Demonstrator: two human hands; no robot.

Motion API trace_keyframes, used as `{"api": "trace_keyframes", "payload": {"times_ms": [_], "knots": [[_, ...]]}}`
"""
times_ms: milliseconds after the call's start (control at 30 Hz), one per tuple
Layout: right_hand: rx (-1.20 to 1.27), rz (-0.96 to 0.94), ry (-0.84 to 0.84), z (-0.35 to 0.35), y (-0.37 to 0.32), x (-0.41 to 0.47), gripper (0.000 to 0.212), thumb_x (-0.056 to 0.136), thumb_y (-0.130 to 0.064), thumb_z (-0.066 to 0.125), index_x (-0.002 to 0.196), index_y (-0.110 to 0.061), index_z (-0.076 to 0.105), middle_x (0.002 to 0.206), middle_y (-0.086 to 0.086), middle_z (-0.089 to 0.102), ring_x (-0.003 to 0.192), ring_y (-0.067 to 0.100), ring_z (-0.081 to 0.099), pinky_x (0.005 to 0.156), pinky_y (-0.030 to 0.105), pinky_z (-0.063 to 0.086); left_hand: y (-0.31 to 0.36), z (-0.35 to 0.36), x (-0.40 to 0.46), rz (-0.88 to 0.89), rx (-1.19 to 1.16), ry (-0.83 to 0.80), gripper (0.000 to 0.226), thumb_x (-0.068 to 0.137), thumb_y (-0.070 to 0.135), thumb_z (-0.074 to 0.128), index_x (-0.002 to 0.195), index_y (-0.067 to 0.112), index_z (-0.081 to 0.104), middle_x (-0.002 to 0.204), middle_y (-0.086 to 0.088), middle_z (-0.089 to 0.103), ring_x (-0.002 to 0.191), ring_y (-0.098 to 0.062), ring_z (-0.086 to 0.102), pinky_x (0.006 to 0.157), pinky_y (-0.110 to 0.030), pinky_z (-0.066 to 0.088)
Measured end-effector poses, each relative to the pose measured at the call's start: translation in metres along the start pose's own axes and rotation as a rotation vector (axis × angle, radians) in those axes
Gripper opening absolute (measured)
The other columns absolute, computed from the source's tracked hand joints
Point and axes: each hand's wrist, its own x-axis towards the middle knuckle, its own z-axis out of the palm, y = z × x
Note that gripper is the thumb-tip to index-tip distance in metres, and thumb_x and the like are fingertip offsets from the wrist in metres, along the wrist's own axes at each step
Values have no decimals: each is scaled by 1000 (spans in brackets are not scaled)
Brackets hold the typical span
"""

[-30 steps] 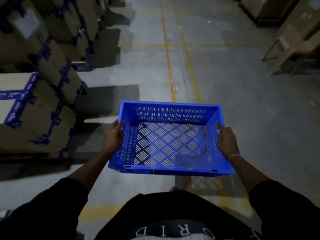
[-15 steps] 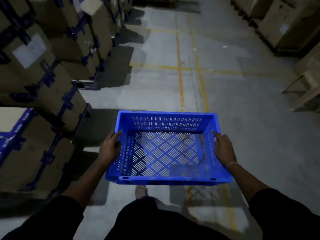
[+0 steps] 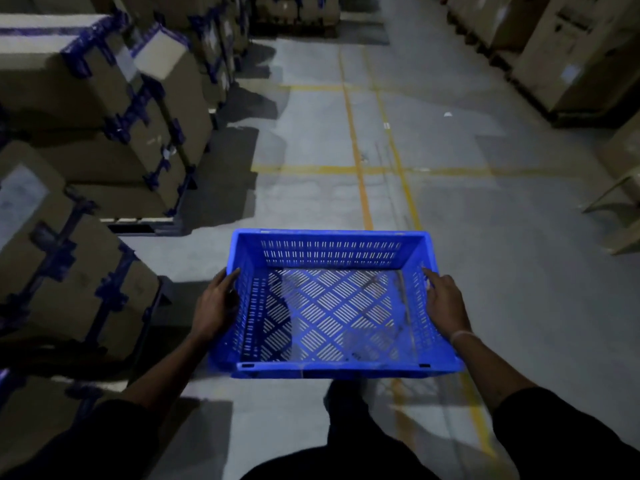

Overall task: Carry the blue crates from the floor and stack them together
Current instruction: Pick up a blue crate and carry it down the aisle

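Note:
An empty blue perforated crate (image 3: 332, 251) hangs in the air in front of me, above the grey floor. My left hand (image 3: 215, 306) grips its left wall, thumb over the rim and fingers under the outside. My right hand (image 3: 444, 304) grips the right wall the same way, thumb lying along the rim. The crate is level, its open top facing up. No other blue crate is in view.
Stacked cardboard boxes (image 3: 104, 109) with blue corner straps on pallets line the left side. More boxes (image 3: 571, 53) stand at the far right, with a pale plastic chair (image 3: 620, 202) near the right edge. Yellow floor lines (image 3: 360, 171) run down the aisle ahead.
I have walked forward along the aisle with the crate; the boxes on the left slid nearer and the yellow cross lines came closer. Both hands keep the same grip.

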Motion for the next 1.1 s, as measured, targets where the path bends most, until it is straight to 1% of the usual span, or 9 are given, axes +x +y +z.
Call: {"api": "trace_keyframes", "payload": {"times_ms": [133,233,333,467,633,767,933,1033,1100], "knots": [[-5,-21,3,27,1,106,42,96,-4,49,137,-9,55,102,22,54,94,42,58,85,42,46,-9,17,107,-25,3,32,57,91,6,64,146,14,51,152,-13,47,119,-37,63,93,-49,54],[-9,-32,-9,42,0,190,41,97,-9,45,137,-9,55,103,24,54,94,44,58,85,42,47,-9,23,186,-30,30,60,59,89,5,64,146,16,52,151,-12,49,118,-39,63,89,-51,55],[-13,-33,-25,46,-7,269,41,97,-7,48,138,-9,54,105,25,53,95,45,57,86,43,46,-4,19,257,-41,34,69,58,90,6,62,146,15,51,149,-13,50,119,-39,62,88,-50,55],[-28,-70,-29,50,-20,368,43,98,-7,47,140,-12,52,105,23,52,92,44,56,82,42,46,4,13,345,-69,33,111,56,92,7,62,146,16,52,151,-13,50,118,-39,62,86,-50,54],[-16,-86,-57,65,-40,476,43,99,-9,46,142,-13,50,106,21,52,92,43,55,82,44,47,-7,11,446,-80,-9,100,54,94,8,63,147,16,52,152,-11,49,114,-36,65,83,-48,56],[-42,-76,-53,96,-56,568,43,98,-7,46,140,-12,51,105,21,52,93,43,56,84,44,47,-31,19,538,-92,-40,94,55,95,12,62,148,18,49,153,-8,47,115,-30,65,84,-47,58],[-26,-77,-43,148,-88,697,44,97,-4,47,139,-11,53,106,23,53,94,44,57,86,42,46,-75,24,675,-81,-59,86,58,95,16,63,150,20,45,153,-9,45,119,-24,62,93,-45,56],[-40,-45,-32,172,-107,767,44,96,-3,47,138,-10,54,105,23,53,94,43,57,86,40,46,-102,16,755,-128,-60,62,57,95,16,60,150,23,46,154,-8,45,122,-27,60,94,-47,53],[-34,-61,-20,183,-123,813,44,95,-6,46,137,-11,55,103,23,53,93,44,58,84,43,47,-118,5,810,-71,-29,37,56,94,17,58,149,24,48,152,-8,47,122,-31,61,94,-46,53]]}}
